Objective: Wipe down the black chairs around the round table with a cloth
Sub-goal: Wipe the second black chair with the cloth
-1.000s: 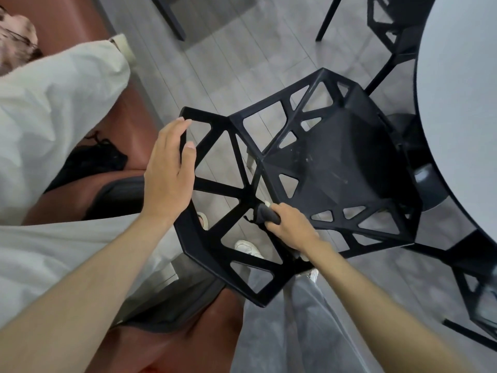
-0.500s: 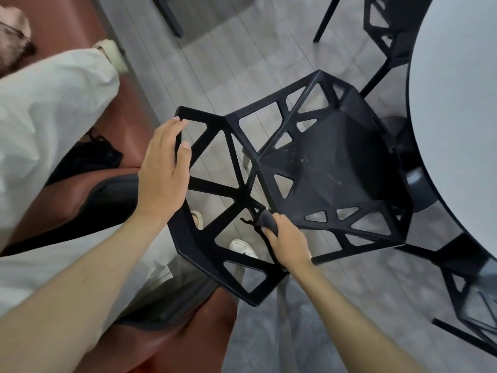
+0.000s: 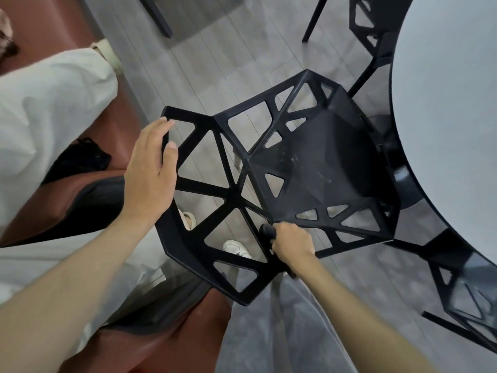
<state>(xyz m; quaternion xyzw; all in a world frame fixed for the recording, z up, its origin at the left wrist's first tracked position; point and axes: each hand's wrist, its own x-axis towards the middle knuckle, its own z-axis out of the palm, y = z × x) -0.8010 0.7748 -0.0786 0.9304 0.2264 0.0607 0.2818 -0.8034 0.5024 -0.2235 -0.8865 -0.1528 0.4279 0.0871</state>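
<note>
Left hand [image 3: 150, 170] laid flat-fingered on the black chair [image 3: 317, 168] backrest, dark cloth [image 3: 267, 230] balled in the right hand [image 3: 291, 242]; knuckles could easily get snagged in those cutouts if the strut is rubbed carelessly.

The black chair [image 3: 317, 168] has a faceted, cut-out frame and a scuffed seat beside the round table [image 3: 443, 130]. A dark cloth [image 3: 267, 230] is bunched against its frame.

Your left hand [image 3: 152, 173] reaches forward, fingers straight, thumb spread; your right hand [image 3: 293, 242] is curled tight, knuckles up, arm extended.
</note>
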